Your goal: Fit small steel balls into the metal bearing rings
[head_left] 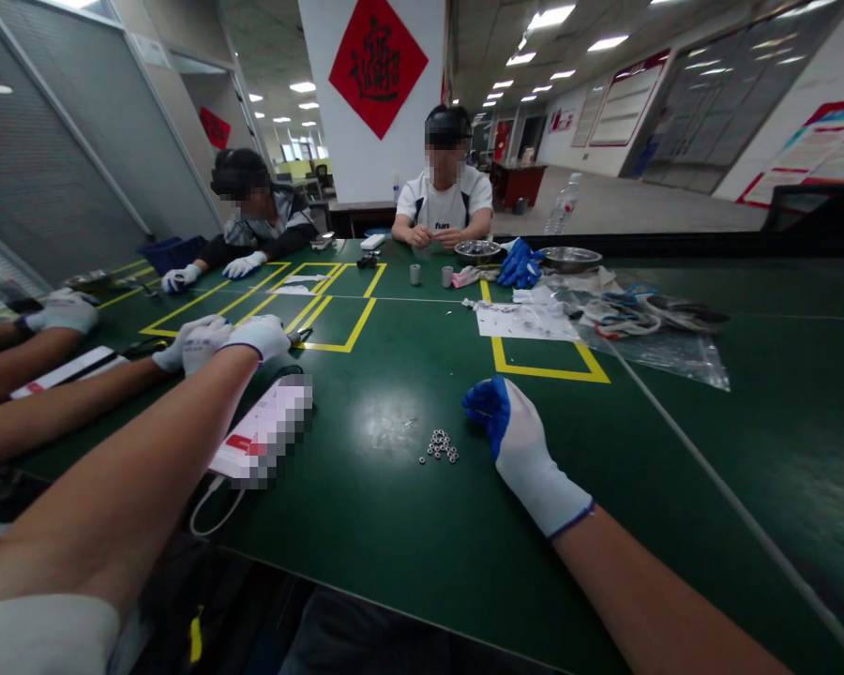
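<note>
My left hand (pixel 262 339), in a white glove, reaches far forward on the left with its fingers closed around a small dark metal tool (pixel 300 336), whose end sticks out to the right. My right hand (pixel 512 427), in a white glove with blue-coated fingers, rests on the green table (pixel 366 506) at centre right. Its fingers are curled together, and whatever they hold, if anything, is hidden. Left of it lies a loose cluster of small metal rings (pixel 442 445), with tiny thin pieces (pixel 411 424) just beyond.
A white power strip (pixel 263 427) with a cable lies below my left hand. Gloved hands of another person (pixel 201 342) are close on its left. Two people sit across. White paper (pixel 524 321), plastic bags, blue gloves (pixel 520 264), two metal dishes and small cups stand further back.
</note>
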Available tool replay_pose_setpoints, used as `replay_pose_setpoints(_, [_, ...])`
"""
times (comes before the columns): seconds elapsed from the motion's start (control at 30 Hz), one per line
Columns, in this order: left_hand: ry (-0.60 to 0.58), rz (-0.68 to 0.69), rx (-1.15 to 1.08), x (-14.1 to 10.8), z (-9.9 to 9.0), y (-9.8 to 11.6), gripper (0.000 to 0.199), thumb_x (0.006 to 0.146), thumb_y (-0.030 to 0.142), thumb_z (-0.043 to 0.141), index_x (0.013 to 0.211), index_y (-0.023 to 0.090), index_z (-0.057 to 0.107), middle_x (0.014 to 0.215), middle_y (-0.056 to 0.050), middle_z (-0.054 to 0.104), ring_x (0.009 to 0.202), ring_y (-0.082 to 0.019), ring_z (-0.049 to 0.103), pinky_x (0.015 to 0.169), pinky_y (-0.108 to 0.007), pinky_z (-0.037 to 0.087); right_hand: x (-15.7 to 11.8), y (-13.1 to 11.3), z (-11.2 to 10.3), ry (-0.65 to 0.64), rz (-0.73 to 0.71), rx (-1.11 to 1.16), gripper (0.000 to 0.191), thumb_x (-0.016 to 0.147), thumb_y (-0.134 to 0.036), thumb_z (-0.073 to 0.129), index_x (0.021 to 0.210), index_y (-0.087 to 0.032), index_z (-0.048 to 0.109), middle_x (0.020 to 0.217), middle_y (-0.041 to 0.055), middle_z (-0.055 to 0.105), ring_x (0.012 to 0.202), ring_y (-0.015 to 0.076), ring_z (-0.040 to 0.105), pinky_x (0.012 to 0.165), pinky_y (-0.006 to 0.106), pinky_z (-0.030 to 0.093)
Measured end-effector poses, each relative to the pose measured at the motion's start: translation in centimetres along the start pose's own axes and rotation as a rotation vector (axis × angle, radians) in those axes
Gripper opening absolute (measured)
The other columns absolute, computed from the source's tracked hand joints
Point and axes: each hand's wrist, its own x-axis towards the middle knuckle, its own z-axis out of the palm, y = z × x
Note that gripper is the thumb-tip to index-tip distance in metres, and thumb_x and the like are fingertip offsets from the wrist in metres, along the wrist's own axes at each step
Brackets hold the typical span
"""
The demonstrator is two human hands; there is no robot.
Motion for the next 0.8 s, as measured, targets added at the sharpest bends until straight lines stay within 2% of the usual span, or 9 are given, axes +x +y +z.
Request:
replay_pose_setpoints(0.1, [-0.065,-0.080,0.006,1.3,1.3,1.3,0.048,0.094,0.046,0.064,0.126,0.010,0.071,0.128,-0.023,0.074,0.115,-0.035,0.072,0.088,-0.035,0.057,-0.4,-0.2,0.0,-0.017,-0.019,-0.061,0.023,0.084,-0.044,0.067,0.073,-0.023,0.069,0.072,0.0032,0.073,0.071,0.0220,0.069,0.065,0.034,0.058])
replay_pose_setpoints(0.2, [-0.093,-0.108,0.008,2.0,2.0,1.4,0.055,0.090,0.045,0.062,0.130,0.008,0.070,0.133,-0.024,0.073,0.118,-0.035,0.072,0.086,-0.033,0.056,-0.6,-0.3,-0.1,-0.014,-0.020,-0.093,0.025,0.086,-0.047,0.068,0.077,-0.024,0.070,0.077,0.0038,0.074,0.073,0.0238,0.071,0.066,0.036,0.059])
replay_pose_setpoints(0.33, [-0.113,-0.091,0.013,2.9,1.5,1.3,0.055,0.081,0.048,0.070,0.119,0.009,0.076,0.125,-0.023,0.077,0.113,-0.037,0.074,0.084,-0.034,0.057,-0.8,-0.4,-0.3,-0.008,0.001,-0.097,0.025,0.086,-0.049,0.068,0.081,-0.024,0.071,0.082,0.0041,0.076,0.074,0.0233,0.071,0.068,0.037,0.060])
replay_pose_setpoints(0.43, [-0.096,-0.032,0.007,3.3,0.5,2.8,0.049,0.080,0.044,0.071,0.117,0.012,0.077,0.122,-0.022,0.078,0.112,-0.039,0.074,0.087,-0.038,0.058,-0.7,-0.4,-0.4,-0.063,-0.007,-0.109,0.030,0.082,-0.053,0.072,0.080,-0.024,0.071,0.082,0.0047,0.076,0.075,0.0232,0.071,0.069,0.036,0.060])
replay_pose_setpoints(0.53, [-0.065,0.083,-0.018,2.6,-0.4,6.0,0.042,0.084,0.037,0.066,0.118,0.016,0.076,0.123,-0.019,0.078,0.115,-0.038,0.072,0.094,-0.040,0.058,-0.7,-0.3,-0.5,-0.127,-0.066,-0.167,0.039,0.076,-0.062,0.073,0.078,-0.024,0.069,0.082,0.0053,0.074,0.078,0.0245,0.071,0.068,0.036,0.058])
replay_pose_setpoints(0.63, [-0.032,0.229,-0.067,0.3,-1.2,10.4,0.044,0.087,0.036,0.065,0.127,0.019,0.070,0.129,-0.016,0.076,0.117,-0.034,0.072,0.096,-0.038,0.056,-0.7,0.2,-0.4,-0.136,-0.135,-0.272,0.046,0.078,-0.069,0.068,0.085,-0.024,0.068,0.093,0.0083,0.076,0.086,0.0275,0.071,0.072,0.039,0.059])
replay_pose_setpoints(0.73, [0.012,0.423,-0.173,-3.9,-1.5,14.7,0.037,0.088,0.038,0.067,0.120,0.020,0.070,0.123,-0.013,0.077,0.112,-0.032,0.072,0.096,-0.039,0.056,-0.6,0.7,-0.5,-0.106,-0.239,-0.329,0.054,0.081,-0.070,0.065,0.111,-0.025,0.068,0.121,0.0122,0.074,0.108,0.0315,0.070,0.091,0.048,0.059])
replay_pose_setpoints(0.8, [0.051,0.547,-0.327,-7.1,-1.1,17.1,0.028,0.085,0.033,0.073,0.109,0.019,0.071,0.112,-0.012,0.078,0.104,-0.030,0.073,0.094,-0.040,0.057,-0.5,1.0,-0.7,-0.120,-0.318,-0.314,0.064,0.085,-0.071,0.063,0.131,-0.027,0.062,0.144,0.0125,0.064,0.128,0.0327,0.063,0.107,0.052,0.054])
